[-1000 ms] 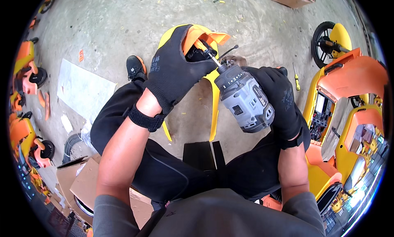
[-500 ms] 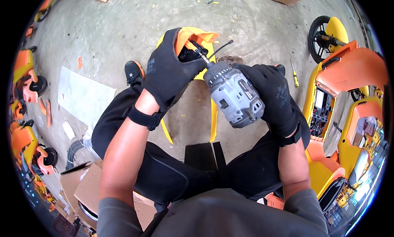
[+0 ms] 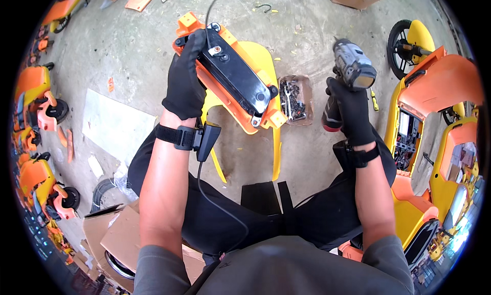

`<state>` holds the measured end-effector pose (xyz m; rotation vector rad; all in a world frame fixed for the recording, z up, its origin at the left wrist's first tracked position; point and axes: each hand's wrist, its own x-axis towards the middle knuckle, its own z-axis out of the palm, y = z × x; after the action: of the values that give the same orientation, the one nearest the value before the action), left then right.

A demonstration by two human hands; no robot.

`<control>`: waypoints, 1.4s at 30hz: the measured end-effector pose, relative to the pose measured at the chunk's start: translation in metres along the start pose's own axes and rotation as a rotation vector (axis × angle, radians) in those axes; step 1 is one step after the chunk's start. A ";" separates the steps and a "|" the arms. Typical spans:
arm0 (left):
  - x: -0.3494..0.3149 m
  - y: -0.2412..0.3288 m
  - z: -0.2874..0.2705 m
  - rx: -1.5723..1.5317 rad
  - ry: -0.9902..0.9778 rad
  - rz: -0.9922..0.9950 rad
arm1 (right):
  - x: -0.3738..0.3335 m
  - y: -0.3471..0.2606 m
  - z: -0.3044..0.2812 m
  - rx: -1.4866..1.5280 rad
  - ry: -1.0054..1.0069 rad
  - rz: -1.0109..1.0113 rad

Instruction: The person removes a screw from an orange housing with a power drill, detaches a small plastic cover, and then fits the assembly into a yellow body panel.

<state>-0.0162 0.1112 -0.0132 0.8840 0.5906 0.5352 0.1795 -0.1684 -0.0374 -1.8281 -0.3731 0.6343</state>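
The left hand had its fingers clamped on the left side of the orange frame, which slanted above the yellow panel. A black box lay along the frame, a cable beside its upper end. The right hand had its fingers wrapped around the drill, well apart from the frame; a carton of metal pieces sat between.

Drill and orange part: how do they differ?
The drill is grey and black; the orange part frames a glossy black panel. The orange part is long; the drill is compact. A black cable runs from the orange part; the drill shows none. Both are held: drill in the right grip, orange part in the left grip.
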 end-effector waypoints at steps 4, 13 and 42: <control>-0.003 0.007 -0.008 -0.115 0.046 0.027 | 0.009 0.050 -0.010 0.150 0.044 0.287; -0.009 0.022 -0.020 -0.209 -0.048 0.133 | -0.065 0.271 -0.032 -1.316 -0.092 -0.148; -0.022 0.023 -0.022 0.940 0.042 0.526 | -0.139 0.317 0.072 -1.057 -0.636 0.643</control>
<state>-0.0507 0.1208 0.0005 1.9550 0.6511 0.7591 0.0086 -0.2959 -0.3191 -2.7476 -0.6106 1.7170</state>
